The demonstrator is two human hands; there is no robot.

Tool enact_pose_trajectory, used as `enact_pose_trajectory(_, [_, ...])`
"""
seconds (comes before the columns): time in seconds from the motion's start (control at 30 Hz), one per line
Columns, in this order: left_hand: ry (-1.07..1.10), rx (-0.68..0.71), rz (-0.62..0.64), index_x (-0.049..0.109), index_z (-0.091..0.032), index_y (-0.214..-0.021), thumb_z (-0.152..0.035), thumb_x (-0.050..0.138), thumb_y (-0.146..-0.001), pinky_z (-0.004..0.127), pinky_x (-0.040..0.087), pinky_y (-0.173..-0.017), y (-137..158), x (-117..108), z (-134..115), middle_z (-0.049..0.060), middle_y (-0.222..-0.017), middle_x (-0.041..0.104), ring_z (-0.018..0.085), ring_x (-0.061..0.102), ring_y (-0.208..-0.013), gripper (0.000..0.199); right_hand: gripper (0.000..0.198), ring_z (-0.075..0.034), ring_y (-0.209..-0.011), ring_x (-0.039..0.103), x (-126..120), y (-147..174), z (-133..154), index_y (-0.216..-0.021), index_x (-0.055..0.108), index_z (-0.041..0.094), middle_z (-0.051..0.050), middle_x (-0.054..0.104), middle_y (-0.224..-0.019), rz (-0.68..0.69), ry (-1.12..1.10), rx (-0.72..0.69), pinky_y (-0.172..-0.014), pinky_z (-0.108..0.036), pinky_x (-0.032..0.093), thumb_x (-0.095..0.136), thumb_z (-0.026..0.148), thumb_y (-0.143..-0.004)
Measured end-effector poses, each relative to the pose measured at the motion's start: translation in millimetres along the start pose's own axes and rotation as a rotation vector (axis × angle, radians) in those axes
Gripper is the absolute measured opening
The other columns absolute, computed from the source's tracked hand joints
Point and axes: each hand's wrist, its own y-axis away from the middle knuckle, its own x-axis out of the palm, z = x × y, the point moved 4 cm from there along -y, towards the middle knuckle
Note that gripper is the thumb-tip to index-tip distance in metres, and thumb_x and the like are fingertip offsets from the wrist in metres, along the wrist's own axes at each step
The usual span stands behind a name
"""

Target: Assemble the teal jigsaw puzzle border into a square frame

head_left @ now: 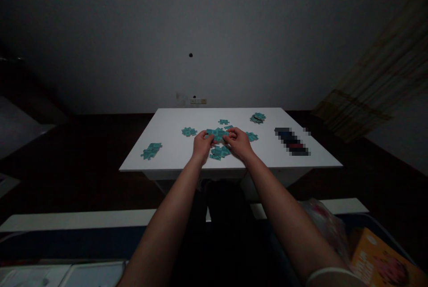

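Observation:
Teal jigsaw puzzle pieces point(217, 134) are held up between my two hands, just above the white table point(174, 119). My left hand point(202, 145) pinches their left side, and my right hand point(238, 142) grips the right side with thumb and fingers. Below them lies a small pile of teal pieces point(220, 152). A loose piece point(224, 122) rests beyond my hands, and another, partly hidden, is close to my right fingers. More pieces point(252, 136) sit just right of my right hand.
A cluster of pieces point(189, 131) lies left of my hands, with a joined group point(151, 151) near the left edge. At the back right is a stack point(257, 118). A blurred-out dark object point(292, 141) lies at right. An orange box point(384, 260) stands lower right.

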Motion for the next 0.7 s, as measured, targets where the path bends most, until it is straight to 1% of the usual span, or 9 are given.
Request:
enact_pose_trajectory(0.13, [-0.030, 0.032, 0.007, 0.078, -0.023, -0.096, -0.026, 0.097, -0.083, 0.029, 0.060, -0.071, 1, -1, 1, 0.001, -0.089, 0.083, 0.019, 0.077, -0.074, 0.023, 0.043, -0.027, -0.075, 0.075, -1, -1, -2, -0.105, 0.073, 0.032, 0.005, 0.072, -0.076, 0.007, 0.057, 0.008, -0.079, -0.042, 0.069, 0.103, 0.056, -0.084])
enact_pose_trajectory(0.2, [-0.050, 0.046, 0.011, 0.078, -0.022, -0.097, -0.027, 0.099, -0.084, 0.029, 0.059, -0.071, 2, -3, 3, 0.002, -0.090, 0.083, 0.019, 0.077, -0.075, 0.024, 0.039, -0.029, -0.083, 0.079, -1, -2, -2, -0.106, 0.077, 0.032, 0.002, 0.078, -0.082, -0.001, 0.083, -0.025, -0.087, -0.044, 0.072, 0.101, 0.054, -0.085])
enact_pose_trajectory(0.23, [-0.059, 0.048, 0.013, 0.079, -0.023, -0.097, -0.027, 0.100, -0.085, 0.029, 0.059, -0.072, 1, -3, 4, 0.002, -0.090, 0.083, 0.020, 0.077, -0.076, 0.026, 0.036, -0.031, -0.090, 0.083, -2, -3, -1, -0.106, 0.080, 0.031, -0.001, 0.084, -0.089, -0.012, 0.092, -0.050, -0.093, -0.046, 0.074, 0.100, 0.053, -0.086])
enact_pose_trajectory(0.3, [-0.094, 0.064, 0.029, 0.079, -0.023, -0.098, -0.030, 0.104, -0.085, 0.030, 0.059, -0.074, 1, -4, 6, 0.002, -0.090, 0.083, 0.021, 0.077, -0.078, 0.029, 0.032, -0.035, -0.109, 0.088, -3, -4, 0, -0.107, 0.086, 0.030, -0.009, 0.094, -0.111, -0.027, 0.102, -0.097, -0.108, -0.051, 0.075, 0.099, 0.053, -0.089])
enact_pose_trajectory(0.33, [-0.116, 0.075, 0.043, 0.080, -0.023, -0.098, -0.031, 0.105, -0.085, 0.030, 0.059, -0.075, 1, -4, 8, 0.002, -0.090, 0.083, 0.021, 0.077, -0.080, 0.029, 0.031, -0.037, -0.117, 0.089, -3, -5, 0, -0.107, 0.089, 0.030, -0.012, 0.096, -0.121, -0.025, 0.108, -0.110, -0.114, -0.054, 0.074, 0.098, 0.054, -0.091])
enact_pose_trajectory(0.37, [-0.138, 0.088, 0.057, 0.081, -0.023, -0.098, -0.032, 0.105, -0.084, 0.030, 0.059, -0.075, 0, -4, 9, 0.002, -0.090, 0.083, 0.021, 0.076, -0.081, 0.029, 0.030, -0.039, -0.122, 0.090, -3, -5, -1, -0.106, 0.091, 0.030, -0.013, 0.098, -0.125, -0.013, 0.116, -0.116, -0.117, -0.056, 0.074, 0.098, 0.056, -0.092])
enact_pose_trajectory(0.4, [-0.159, 0.102, 0.073, 0.081, -0.023, -0.098, -0.032, 0.104, -0.084, 0.030, 0.059, -0.076, 0, -3, 10, 0.002, -0.090, 0.084, 0.022, 0.076, -0.082, 0.028, 0.030, -0.041, -0.123, 0.090, -2, -5, -2, -0.104, 0.092, 0.030, -0.014, 0.098, -0.125, 0.003, 0.126, -0.116, -0.118, -0.058, 0.074, 0.099, 0.057, -0.093])
enact_pose_trajectory(0.5, [-0.216, 0.136, 0.107, 0.083, -0.023, -0.098, -0.030, 0.100, -0.084, 0.029, 0.057, -0.075, 0, -2, 13, 0.002, -0.090, 0.084, 0.022, 0.075, -0.083, 0.022, 0.029, -0.042, -0.119, 0.090, -2, -6, -5, -0.096, 0.094, 0.031, -0.012, 0.099, -0.115, 0.048, 0.146, -0.111, -0.116, -0.059, 0.074, 0.102, 0.059, -0.092])
enact_pose_trajectory(0.7, [-0.310, 0.167, 0.154, 0.084, -0.024, -0.098, -0.020, 0.095, -0.091, 0.035, 0.065, -0.084, 3, -1, 8, 0.001, -0.092, 0.085, 0.024, 0.080, -0.087, 0.014, 0.030, -0.037, -0.103, 0.087, -4, -7, -9, -0.086, 0.092, 0.029, -0.009, 0.095, -0.098, 0.094, 0.099, -0.122, -0.102, -0.051, 0.072, 0.099, 0.059, -0.090])
